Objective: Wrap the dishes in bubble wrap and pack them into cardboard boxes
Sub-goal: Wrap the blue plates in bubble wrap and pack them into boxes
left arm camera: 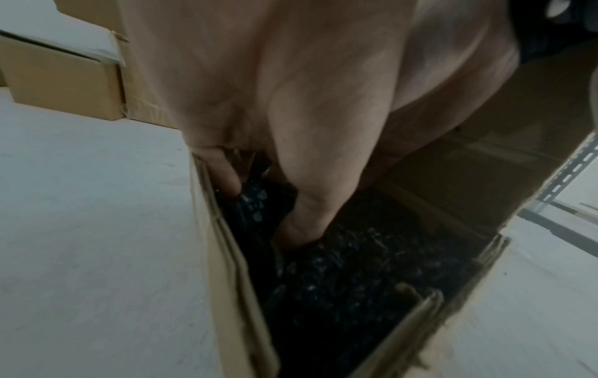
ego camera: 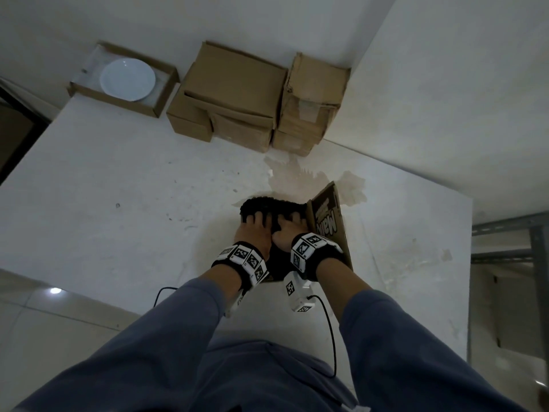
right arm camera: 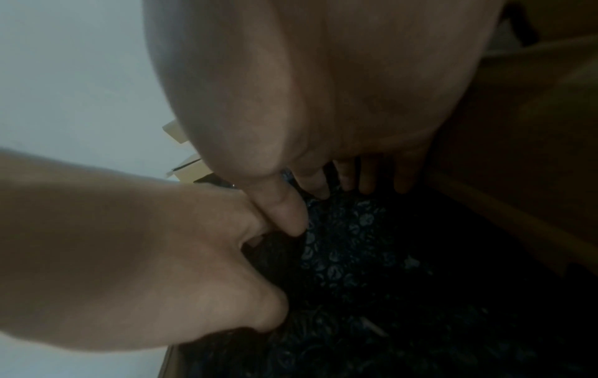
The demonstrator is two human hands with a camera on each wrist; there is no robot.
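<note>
A bundle of black bubble wrap (ego camera: 258, 205) sits in a small open cardboard box (ego camera: 326, 215) at the table's middle, its top poking above the rim. My left hand (ego camera: 254, 226) grips the bundle's left side. In the left wrist view its fingers (left arm camera: 226, 179) slip between the box wall (left arm camera: 226, 255) and the wrap (left arm camera: 340, 281), thumb on the near face. My right hand (ego camera: 289, 226) holds the right side beside the raised printed flap. In the right wrist view its fingers (right arm camera: 365, 179) and thumb curl onto the wrap (right arm camera: 349, 243). The dish inside is hidden.
At the back left an open box (ego camera: 157, 105) holds a bare white plate (ego camera: 127, 79). Closed brown boxes (ego camera: 234, 84) and a taller stack (ego camera: 312, 105) stand against the wall. A brownish stain (ego camera: 312, 176) marks the white table (ego camera: 118, 188). A metal rack (ego camera: 520, 233) stands right.
</note>
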